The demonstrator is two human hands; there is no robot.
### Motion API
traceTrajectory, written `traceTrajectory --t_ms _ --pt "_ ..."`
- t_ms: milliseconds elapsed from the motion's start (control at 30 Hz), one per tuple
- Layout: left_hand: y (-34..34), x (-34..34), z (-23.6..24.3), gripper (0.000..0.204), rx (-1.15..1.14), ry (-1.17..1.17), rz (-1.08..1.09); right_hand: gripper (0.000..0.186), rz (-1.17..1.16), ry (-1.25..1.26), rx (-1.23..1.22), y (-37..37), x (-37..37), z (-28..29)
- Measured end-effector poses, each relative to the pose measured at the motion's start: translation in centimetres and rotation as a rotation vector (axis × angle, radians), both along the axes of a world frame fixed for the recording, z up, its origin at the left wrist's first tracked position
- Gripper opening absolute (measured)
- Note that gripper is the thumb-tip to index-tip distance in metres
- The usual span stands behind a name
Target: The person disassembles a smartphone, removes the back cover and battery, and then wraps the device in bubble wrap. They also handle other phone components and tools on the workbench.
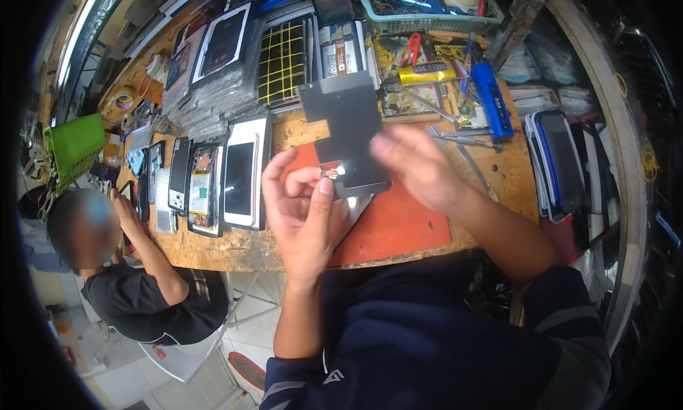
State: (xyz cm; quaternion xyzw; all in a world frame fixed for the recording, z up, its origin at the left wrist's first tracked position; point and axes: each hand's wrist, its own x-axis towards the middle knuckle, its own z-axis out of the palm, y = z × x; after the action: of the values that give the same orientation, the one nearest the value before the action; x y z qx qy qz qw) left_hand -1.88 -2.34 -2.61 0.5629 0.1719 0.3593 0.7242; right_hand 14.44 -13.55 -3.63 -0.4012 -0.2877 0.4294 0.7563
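Above the bench, my left hand [302, 221] pinches the lower end of a thin dark panel [350, 129] between thumb and fingers. The panel is flat and black, with a cut-out in its left edge, and looks like a screen part of a phone or tablet. Beside my left thumb a small pale metallic bit [331, 172] shows at the panel's lower left. My right hand [420, 164] is at the panel's right edge, its fingertips over the dark face. Motion smears those fingers, so their grip is unclear. An orange-red mat [409, 228] lies beneath both hands.
Several phones and a white-framed tablet [240, 171] lie left of the mat. Stacked panels [213, 100] stand behind. Tools, a yellow tube [427, 73] and a blue cylindrical tool [491, 100] lie at right, below a green basket [434, 24]. Another person [153, 296] sits at left.
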Motion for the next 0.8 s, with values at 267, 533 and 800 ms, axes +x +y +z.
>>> traceTrajectory --t_ms 267,533,800 --pt "-0.6 0.9 -1.6 0.041 0.893 0.303 0.292 0.022 0.096 -0.175 -0.094 0.2 -0.7 -1.2" --pt "-0.5 0.8 -1.1 0.044 1.302 0.354 0.418 0.024 0.153 -0.049 -0.082 0.7 -0.9 -1.7" --pt "1.1 1.3 -1.5 0.029 1.393 0.347 0.337 0.029 -0.134 -0.501 -0.163 0.6 -1.6 -1.7"
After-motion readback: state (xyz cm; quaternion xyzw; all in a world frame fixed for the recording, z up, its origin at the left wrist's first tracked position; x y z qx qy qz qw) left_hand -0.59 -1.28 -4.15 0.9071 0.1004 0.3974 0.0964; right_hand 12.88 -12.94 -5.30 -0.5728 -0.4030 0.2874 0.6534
